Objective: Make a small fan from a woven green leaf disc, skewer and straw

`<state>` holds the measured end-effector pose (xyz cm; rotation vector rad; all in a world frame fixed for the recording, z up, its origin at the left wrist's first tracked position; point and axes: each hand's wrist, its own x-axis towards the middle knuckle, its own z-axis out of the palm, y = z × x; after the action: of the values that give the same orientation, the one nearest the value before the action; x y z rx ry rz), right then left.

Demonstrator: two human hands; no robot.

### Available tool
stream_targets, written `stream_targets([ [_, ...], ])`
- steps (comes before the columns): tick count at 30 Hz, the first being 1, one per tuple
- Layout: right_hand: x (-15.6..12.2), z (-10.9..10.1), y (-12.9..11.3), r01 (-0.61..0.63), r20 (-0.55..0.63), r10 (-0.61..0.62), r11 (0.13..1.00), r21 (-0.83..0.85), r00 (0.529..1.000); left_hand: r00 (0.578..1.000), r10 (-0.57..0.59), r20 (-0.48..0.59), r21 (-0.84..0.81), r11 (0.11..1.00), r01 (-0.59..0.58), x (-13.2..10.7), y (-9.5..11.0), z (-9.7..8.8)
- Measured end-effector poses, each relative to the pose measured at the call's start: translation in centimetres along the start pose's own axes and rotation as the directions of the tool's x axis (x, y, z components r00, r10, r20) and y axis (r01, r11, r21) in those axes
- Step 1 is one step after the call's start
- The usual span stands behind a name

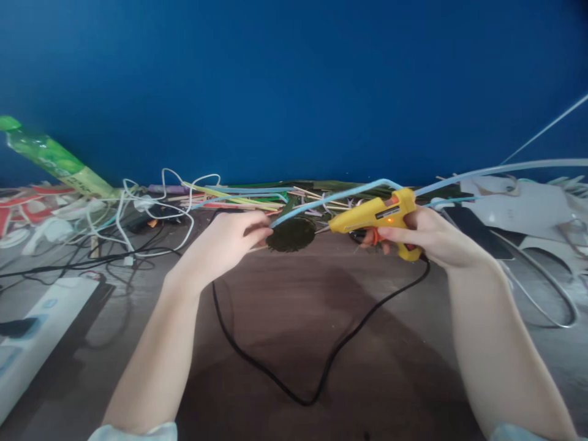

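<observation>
My right hand (427, 236) is wrapped around the handle of a yellow hot glue gun (367, 214) with a lit orange light. Its nozzle points left at a dark green round piece (292, 235), close to its right edge. My left hand (234, 239) pinches the end of a light blue strip (331, 199) beside the round piece. The strip slants up to the right and bends near the gun's top; I cannot tell whether my left fingers grip the round piece too. From the gun's handle a black cord (316, 392) loops over the table.
Thin coloured sticks and strips (239, 195) lie along the blue wall (294, 92). Left are tangled white cables (122, 208), a green-capped bottle (55, 156) and a power strip (50, 331). A dark phone-like slab (480, 236) and white plastic wrapping (519, 202) lie right.
</observation>
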<state>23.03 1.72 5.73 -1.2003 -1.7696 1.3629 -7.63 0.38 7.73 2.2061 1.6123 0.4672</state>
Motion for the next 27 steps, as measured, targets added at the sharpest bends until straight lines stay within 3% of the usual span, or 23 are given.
stream_targets([
  [7,2.4,1.9,3.0,-0.202,0.078,0.19,0.958,0.203,0.979,0.999,-0.049,-0.016,-0.029,0.998,0.048,-0.2,0.2,-0.7],
  [10,3.5,3.5,4.6,-0.269,0.164,0.239,0.944,0.193,0.957,0.999,-0.042,0.025,-0.075,0.996,0.044,-0.3,0.5,-0.7],
  [12,4.0,4.3,5.5,-0.306,0.15,0.288,0.944,0.123,0.946,0.999,-0.028,0.044,-0.099,0.995,0.032,-0.3,0.6,-0.6],
  [17,4.5,4.6,6.4,-0.398,-0.09,0.388,0.899,-0.182,0.917,0.997,0.0,0.078,-0.144,0.99,0.012,-0.4,0.9,-0.3],
  [19,4.4,4.4,5.9,-0.369,-0.169,0.328,0.824,-0.429,0.929,0.996,0.0,0.093,-0.15,0.989,0.014,-0.4,1.1,-0.2],
  [22,4.0,4.3,5.0,-0.325,-0.214,0.248,0.642,-0.695,0.945,0.995,0.004,0.104,-0.132,0.991,0.01,-0.5,1.4,-0.2],
  [25,3.8,4.3,4.5,-0.362,-0.256,0.266,0.526,-0.77,0.93,0.994,0.021,0.107,-0.124,0.992,-0.008,-0.6,1.7,-0.2],
  [27,3.7,4.3,4.3,-0.374,-0.285,0.246,0.521,-0.767,0.927,0.993,0.033,0.111,-0.13,0.991,-0.019,-0.5,1.8,-0.1],
])
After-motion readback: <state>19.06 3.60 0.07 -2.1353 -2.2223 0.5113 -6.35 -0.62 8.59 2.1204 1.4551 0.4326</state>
